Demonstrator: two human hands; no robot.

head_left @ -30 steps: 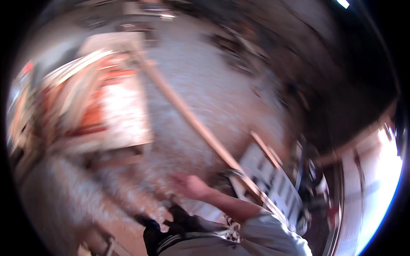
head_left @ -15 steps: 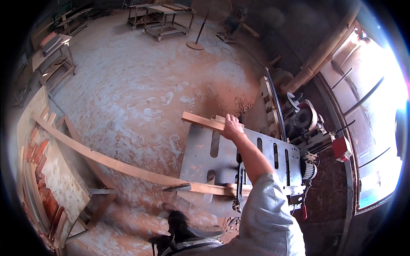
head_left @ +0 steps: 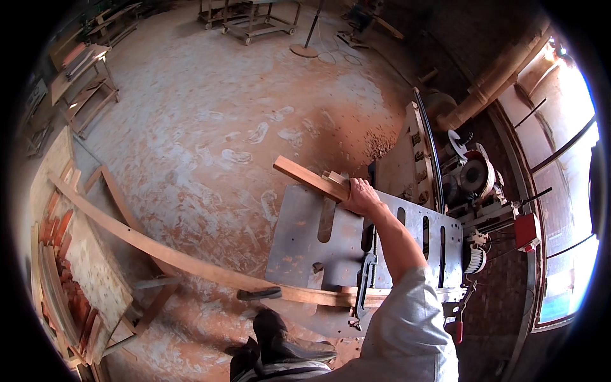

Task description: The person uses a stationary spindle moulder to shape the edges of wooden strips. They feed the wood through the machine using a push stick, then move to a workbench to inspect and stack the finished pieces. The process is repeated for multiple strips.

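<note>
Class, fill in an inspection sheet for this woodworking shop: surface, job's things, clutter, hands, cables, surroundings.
Surface: grey slotted metal machine table, dusted with sawdust.
Job's things: short pale wooden block overhanging the table's far edge; long curved wooden strip across its near edge.
Clutter: stacked reddish wood offcuts at left.
Hands: right hand gripping the block; left hand not in view.
Cables: thin leads on the floor near a round stand base.
Surroundings: sawdust-covered floor, metal trolleys, bright window.

Tan wood block [head_left: 310, 177], grey saw table [head_left: 305, 235]
</note>
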